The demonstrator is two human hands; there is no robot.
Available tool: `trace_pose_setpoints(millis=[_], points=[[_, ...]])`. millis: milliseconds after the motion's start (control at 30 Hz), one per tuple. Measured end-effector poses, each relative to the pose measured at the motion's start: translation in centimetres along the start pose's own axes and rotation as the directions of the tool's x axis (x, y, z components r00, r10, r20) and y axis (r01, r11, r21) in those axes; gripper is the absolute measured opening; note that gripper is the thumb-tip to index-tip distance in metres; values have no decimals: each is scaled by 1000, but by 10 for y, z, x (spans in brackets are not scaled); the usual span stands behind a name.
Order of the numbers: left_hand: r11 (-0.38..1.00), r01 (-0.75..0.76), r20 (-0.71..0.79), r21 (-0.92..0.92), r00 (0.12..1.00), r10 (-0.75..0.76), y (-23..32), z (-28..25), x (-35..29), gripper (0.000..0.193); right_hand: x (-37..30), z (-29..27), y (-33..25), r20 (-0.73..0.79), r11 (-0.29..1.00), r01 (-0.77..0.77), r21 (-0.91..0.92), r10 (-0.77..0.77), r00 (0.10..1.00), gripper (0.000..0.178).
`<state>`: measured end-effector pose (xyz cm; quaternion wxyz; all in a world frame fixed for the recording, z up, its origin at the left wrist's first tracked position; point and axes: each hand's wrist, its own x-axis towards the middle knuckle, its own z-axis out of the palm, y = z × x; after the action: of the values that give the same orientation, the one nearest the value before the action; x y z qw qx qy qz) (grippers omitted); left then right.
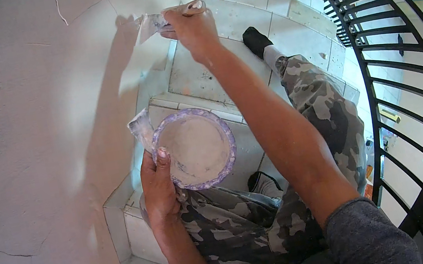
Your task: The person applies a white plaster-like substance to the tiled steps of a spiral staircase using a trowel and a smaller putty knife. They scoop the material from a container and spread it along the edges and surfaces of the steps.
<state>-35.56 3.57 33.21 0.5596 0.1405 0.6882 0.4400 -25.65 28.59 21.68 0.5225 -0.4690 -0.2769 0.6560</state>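
In my right hand (193,28) is a putty knife (150,27), gripped by its handle, with its whitish blade up at the wall (48,104); I cannot tell whether blade and wall touch. My left hand (159,183) is closed on the rim of a round purple-edged bowl (197,148), thumb over the edge. Pale, creamy paste coats the bowl's inside. A second paste-smeared blade (140,126) sticks up beside the rim above the left fingers; its handle is mostly hidden by the hand and bowl.
Tiled stairs (201,74) run beneath me and upward, with my dark-shod foot (256,39) on a tread. A black metal railing (397,59) curves along the right. Thin cracks (4,253) cross the wall on the left.
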Motion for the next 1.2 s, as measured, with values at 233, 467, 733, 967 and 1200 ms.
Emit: trace_pose_setpoints(millis=[233, 467, 733, 967, 1200], points=[[999, -35, -6, -9, 999, 35, -4, -5, 0, 56, -30, 25, -6, 27, 993, 112, 32, -113, 993, 23], [995, -60, -50, 82, 997, 64, -4, -8, -1, 61, -30, 5, 0, -6, 990, 143, 11, -143, 990, 26], [995, -63, -43, 75, 997, 66, 0, -7, -2, 63, -31, 34, -11, 9, 931, 216, -293, -223, 975, 25], [999, -21, -19, -29, 1000, 20, 3, -10, -4, 69, -36, 45, -56, 209, 828, 409, -383, -354, 912, 23], [996, -82, -2, -26, 997, 82, -5, -12, -2, 65, -26, -7, -19, 64, 981, 31, 194, -44, 997, 28]])
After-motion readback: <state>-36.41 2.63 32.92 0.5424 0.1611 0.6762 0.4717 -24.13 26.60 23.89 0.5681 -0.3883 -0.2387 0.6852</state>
